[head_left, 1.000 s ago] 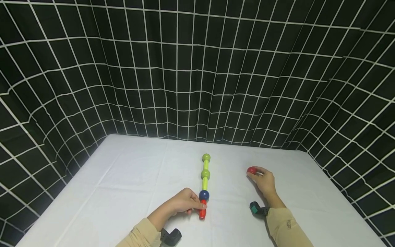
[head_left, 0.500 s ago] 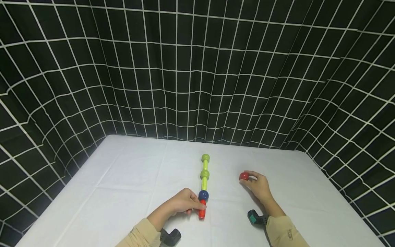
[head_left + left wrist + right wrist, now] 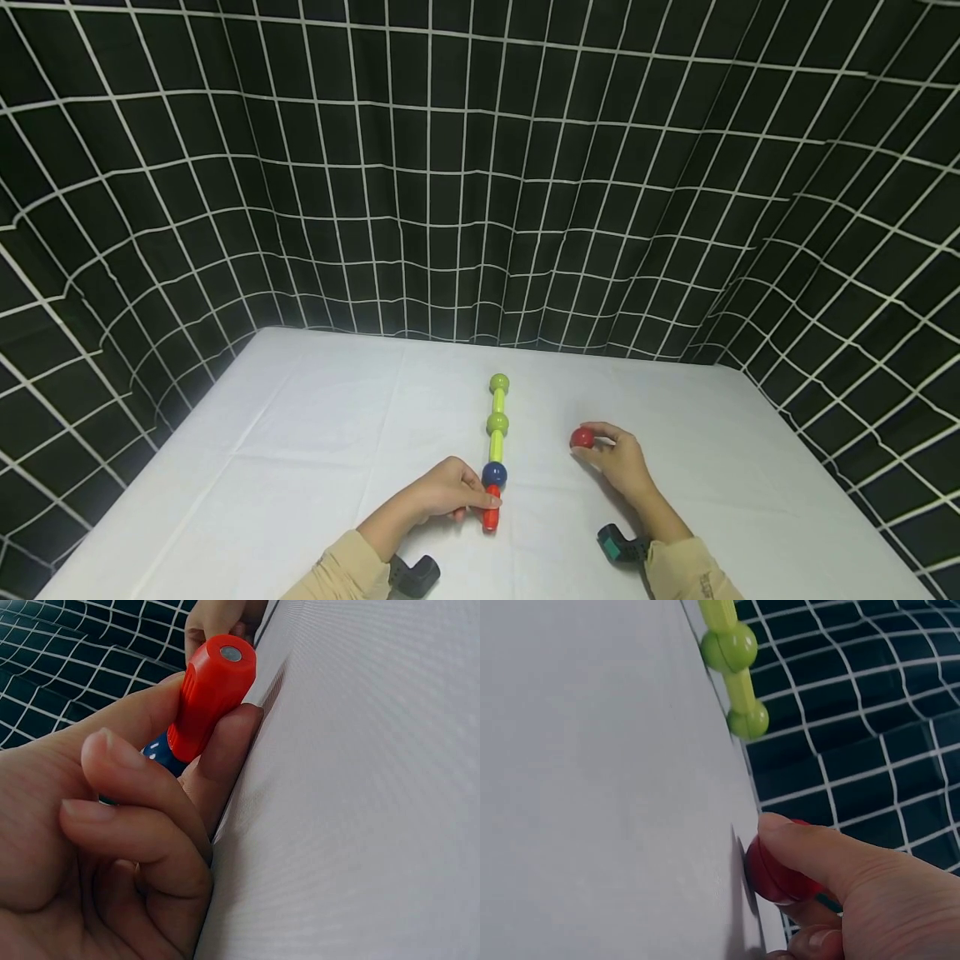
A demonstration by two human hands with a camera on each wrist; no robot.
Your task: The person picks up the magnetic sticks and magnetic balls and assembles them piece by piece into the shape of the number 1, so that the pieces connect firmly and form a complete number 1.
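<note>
A chain of magnetic balls and rods lies on the white table, running away from me. It has a green ball [image 3: 499, 383] at the far end, another green ball [image 3: 497, 423], yellow-green rods [image 3: 497, 447], a blue ball [image 3: 494, 474] and a red rod [image 3: 491, 520] nearest. My left hand [image 3: 448, 490] pinches the red rod between thumb and finger; in the left wrist view a grey metal disc shows in the rod's end. To the right of the chain, my right hand [image 3: 621, 460] holds a red ball [image 3: 784, 870] between thumb and fingers, close over the cloth.
A white cloth [image 3: 322, 417] covers the table. Behind it and along both sides hangs a black curtain [image 3: 465, 208] with a white grid. Each wrist wears a dark camera mount, one [image 3: 415, 577] on the left and one [image 3: 622, 544] on the right.
My right hand has moved left and towards me with the red ball, closer to the chain. The left hand keeps its pinch on the red rod and stays in place.
</note>
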